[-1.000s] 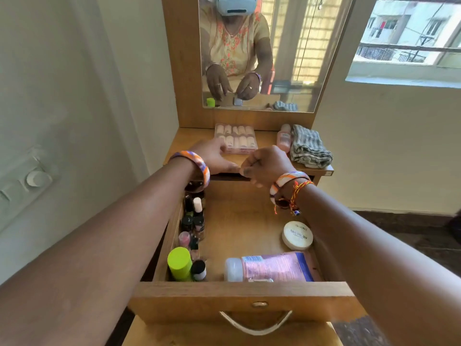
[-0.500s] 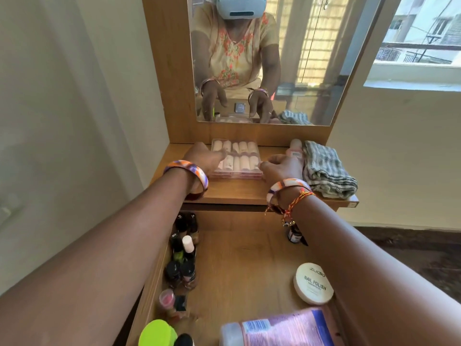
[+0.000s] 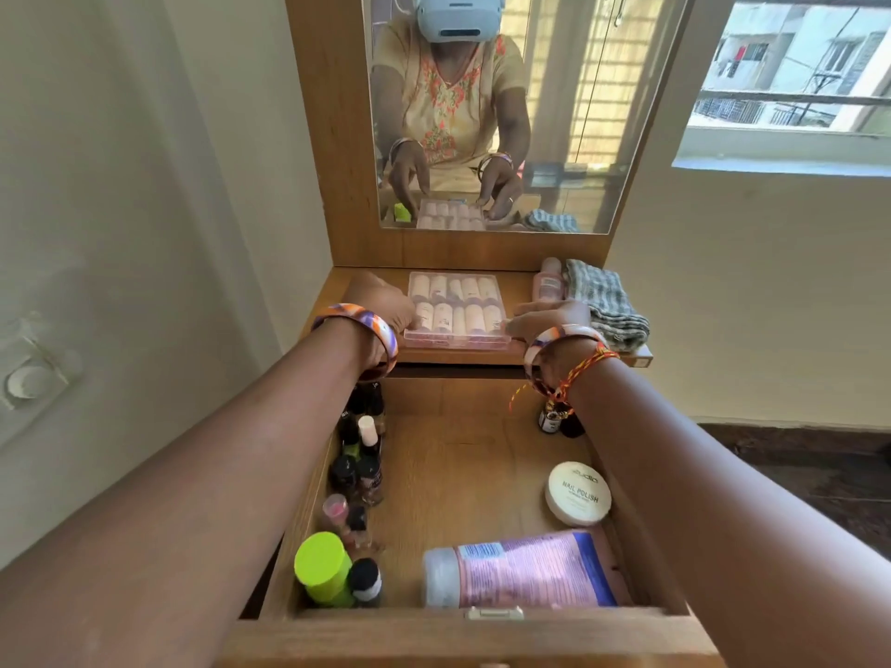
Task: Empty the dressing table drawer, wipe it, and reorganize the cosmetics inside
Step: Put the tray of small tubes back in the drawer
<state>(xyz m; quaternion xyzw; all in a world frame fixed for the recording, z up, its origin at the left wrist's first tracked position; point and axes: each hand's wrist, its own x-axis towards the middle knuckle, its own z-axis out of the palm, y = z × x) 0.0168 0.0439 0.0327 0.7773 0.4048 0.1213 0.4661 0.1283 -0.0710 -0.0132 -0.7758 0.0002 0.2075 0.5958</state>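
Fingers (image 3: 410, 316) at clear box (image 3: 455, 308) side edges

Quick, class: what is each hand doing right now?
Left hand: touches the clear case at its left edge; grip cannot be told.
Right hand: touches its right edge; grip cannot be told.

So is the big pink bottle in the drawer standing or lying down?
Lying down: the pink bottle rests on its side along the drawer front, cap pointing left.

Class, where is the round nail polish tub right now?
The nail polish tub lies in the drawer on the right, just behind the pink bottle.
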